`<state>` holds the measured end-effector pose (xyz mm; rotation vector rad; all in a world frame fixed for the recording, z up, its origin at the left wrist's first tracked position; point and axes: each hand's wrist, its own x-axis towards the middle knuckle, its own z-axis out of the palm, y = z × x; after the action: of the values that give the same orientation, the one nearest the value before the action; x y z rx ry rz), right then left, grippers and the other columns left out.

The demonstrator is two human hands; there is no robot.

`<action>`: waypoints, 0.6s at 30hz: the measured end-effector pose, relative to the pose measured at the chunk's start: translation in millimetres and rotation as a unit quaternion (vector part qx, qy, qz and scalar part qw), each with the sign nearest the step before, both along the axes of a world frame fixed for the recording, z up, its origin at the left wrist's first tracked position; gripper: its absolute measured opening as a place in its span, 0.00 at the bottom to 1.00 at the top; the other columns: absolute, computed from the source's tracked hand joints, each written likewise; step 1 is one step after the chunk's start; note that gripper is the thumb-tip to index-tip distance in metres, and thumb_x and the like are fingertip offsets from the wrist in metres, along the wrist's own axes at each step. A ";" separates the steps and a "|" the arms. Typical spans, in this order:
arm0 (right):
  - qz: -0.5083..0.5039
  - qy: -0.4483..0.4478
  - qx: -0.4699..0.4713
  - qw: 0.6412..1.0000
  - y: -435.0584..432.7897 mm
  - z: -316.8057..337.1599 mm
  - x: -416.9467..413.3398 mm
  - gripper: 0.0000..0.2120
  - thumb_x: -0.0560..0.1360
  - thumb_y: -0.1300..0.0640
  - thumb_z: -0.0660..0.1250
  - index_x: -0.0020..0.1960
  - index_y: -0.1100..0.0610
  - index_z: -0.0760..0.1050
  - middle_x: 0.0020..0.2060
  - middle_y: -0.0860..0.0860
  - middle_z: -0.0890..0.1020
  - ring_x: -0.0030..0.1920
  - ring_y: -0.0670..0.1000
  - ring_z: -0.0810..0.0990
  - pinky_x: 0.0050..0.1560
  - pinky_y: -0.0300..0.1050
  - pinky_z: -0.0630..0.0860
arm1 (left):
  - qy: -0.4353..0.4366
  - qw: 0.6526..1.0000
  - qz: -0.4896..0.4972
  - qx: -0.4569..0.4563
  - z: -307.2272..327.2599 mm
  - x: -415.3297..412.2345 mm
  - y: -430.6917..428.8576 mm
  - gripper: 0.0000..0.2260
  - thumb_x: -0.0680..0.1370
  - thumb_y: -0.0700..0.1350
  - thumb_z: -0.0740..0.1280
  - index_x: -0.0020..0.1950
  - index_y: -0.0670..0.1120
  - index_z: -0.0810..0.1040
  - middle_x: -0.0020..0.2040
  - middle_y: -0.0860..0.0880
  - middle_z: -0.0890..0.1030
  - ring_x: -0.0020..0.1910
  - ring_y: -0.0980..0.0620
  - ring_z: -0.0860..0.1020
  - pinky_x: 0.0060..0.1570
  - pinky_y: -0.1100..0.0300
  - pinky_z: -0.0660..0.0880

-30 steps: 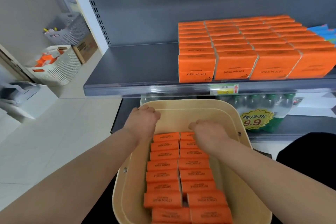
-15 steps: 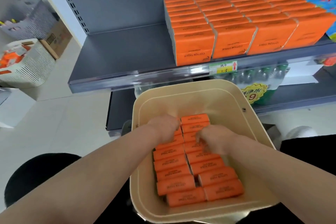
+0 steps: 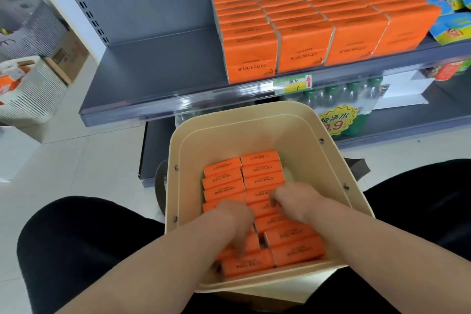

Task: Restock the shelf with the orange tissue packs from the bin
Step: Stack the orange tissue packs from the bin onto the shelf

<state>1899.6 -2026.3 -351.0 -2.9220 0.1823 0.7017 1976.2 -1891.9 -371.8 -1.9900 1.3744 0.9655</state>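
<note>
A beige bin rests between my knees and holds two rows of orange tissue packs standing on edge. Both hands are down inside it. My left hand lies on the left row near the bin's near end, fingers pointing down between packs. My right hand sits on the right row with fingers curled over a pack's edge. Whether either hand grips a pack is hidden. On the grey shelf above stands a block of orange tissue packs, several rows deep, on the right half.
The shelf's left half is bare. Blue snack packets border the orange block on the right. Green-capped water bottles stand on the lower shelf behind the bin. A white slatted basket and a cardboard box sit on the floor at left.
Both hands have slid along the rows from the bin's far end toward me. The view has tipped down and my knees have come into sight.
</note>
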 end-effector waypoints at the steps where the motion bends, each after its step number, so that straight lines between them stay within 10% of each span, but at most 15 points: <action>1: -0.003 0.000 0.003 1.000 -0.7 -1.4 -1.0 0.15 0.77 0.60 0.58 0.59 0.49 0.77 0.60 0.52 0.78 0.60 0.55 0.76 0.56 0.43 0.71 | -0.011 1.000 -0.005 -0.003 -1.2 -4.2 1.3 0.30 0.64 0.58 0.76 0.63 0.50 0.72 0.55 0.49 0.79 0.52 0.46 0.79 0.54 0.50 0.77; 18: 0.049 0.118 0.010 0.992 0.7 -15.2 -9.9 0.13 0.68 0.56 0.75 0.52 0.55 0.80 0.54 0.53 0.81 0.55 0.56 0.79 0.51 0.43 0.74 | -0.081 0.966 0.117 -0.218 80.6 34.6 -3.4 0.08 0.72 0.49 0.68 0.47 0.48 0.73 0.52 0.46 0.80 0.52 0.45 0.78 0.41 0.60 0.69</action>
<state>1889.8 -2025.6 -366.2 -2.8371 0.0555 1.0586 2010.8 -1895.2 -291.2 -2.5422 1.3692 0.6090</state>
